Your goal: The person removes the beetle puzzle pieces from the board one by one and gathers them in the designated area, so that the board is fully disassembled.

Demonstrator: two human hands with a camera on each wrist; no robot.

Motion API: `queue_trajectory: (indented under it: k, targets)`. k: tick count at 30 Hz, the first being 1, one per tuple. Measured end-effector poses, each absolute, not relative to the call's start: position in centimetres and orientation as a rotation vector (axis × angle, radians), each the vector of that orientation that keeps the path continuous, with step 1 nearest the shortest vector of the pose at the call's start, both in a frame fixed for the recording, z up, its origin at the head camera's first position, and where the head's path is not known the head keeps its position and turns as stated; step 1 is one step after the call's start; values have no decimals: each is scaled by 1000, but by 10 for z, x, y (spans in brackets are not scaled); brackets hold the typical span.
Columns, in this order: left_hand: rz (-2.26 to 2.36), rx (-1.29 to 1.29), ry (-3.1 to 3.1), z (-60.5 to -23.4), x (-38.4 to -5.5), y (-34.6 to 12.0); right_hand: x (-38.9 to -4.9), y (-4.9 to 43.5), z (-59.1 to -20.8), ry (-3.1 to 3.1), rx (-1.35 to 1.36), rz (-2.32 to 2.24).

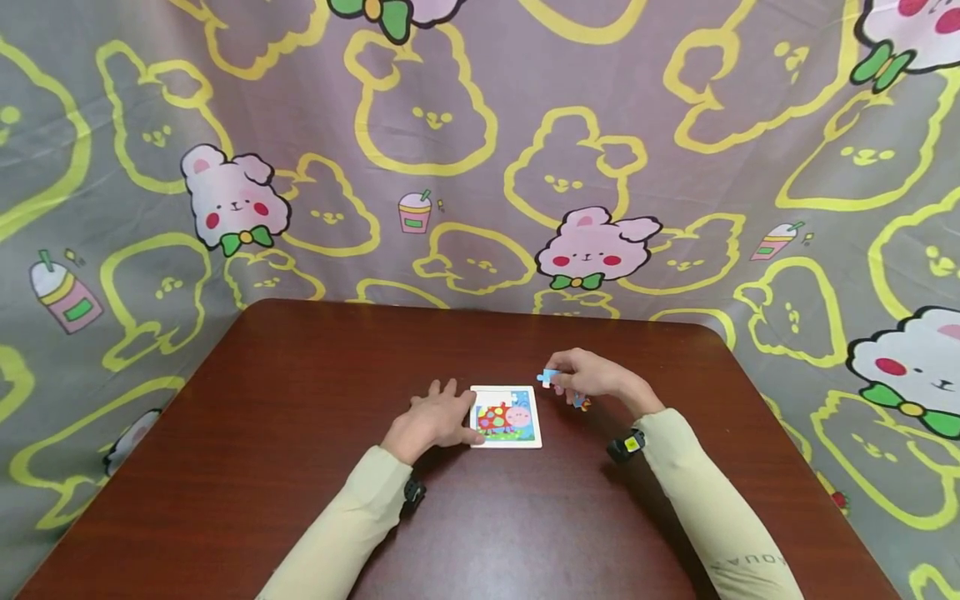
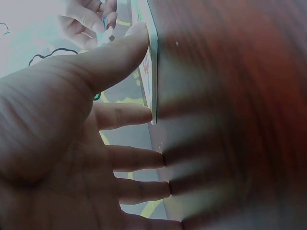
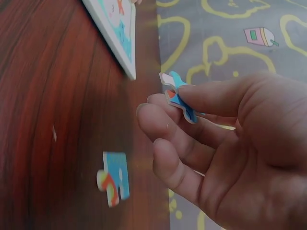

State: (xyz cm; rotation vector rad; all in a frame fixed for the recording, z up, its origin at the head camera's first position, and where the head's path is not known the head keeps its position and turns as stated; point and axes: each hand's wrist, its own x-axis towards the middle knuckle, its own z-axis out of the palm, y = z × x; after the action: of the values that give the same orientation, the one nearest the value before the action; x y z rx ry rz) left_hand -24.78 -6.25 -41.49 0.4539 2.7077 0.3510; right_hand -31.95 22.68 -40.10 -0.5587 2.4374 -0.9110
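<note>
The flat, light-blue jigsaw piece [image 1: 547, 377] is pinched in our right hand [image 1: 592, 373], near the white-bordered puzzle tray [image 1: 510, 444]. Our left hand [image 1: 433, 417], fingers spread, touches the tray's edge — if we press too lightly, it could skid on the dark-red wooden table [image 1: 322, 383].

Table [image 1: 300, 375]: wood-look, smooth, semi-gloss. Backdrop [image 1: 480, 192]: matt cloth, sl. wrinkled. Puzzle board [image 1: 506, 445]: smooth, card-like. Sleeves [image 1: 337, 525]: matt fab.

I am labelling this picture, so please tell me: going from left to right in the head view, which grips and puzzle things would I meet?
Left grip → puzzle → held piece → right grip.
</note>
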Motion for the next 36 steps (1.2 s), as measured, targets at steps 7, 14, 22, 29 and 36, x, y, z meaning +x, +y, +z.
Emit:
queue_trajectory:
  k: [7,14,22,29,36]
  targets:
    - [348,452,2704,-415,-249,-62,-323,244,-400,2426,-567,-917]
    - [341,458,2711,-415,-249,-64,-324,260,-401,2445,-558,-905]
    - [342,460,2708,-415,-249,-63,-322,283,-404,2471,-558,-841]
    - [340,463,2711,-415,-249,-64,-317,298,-405,2482,-550,-810]
    - [345,463,2713,-417,-249,-64,-312,309,-409,2493,-515,-799]
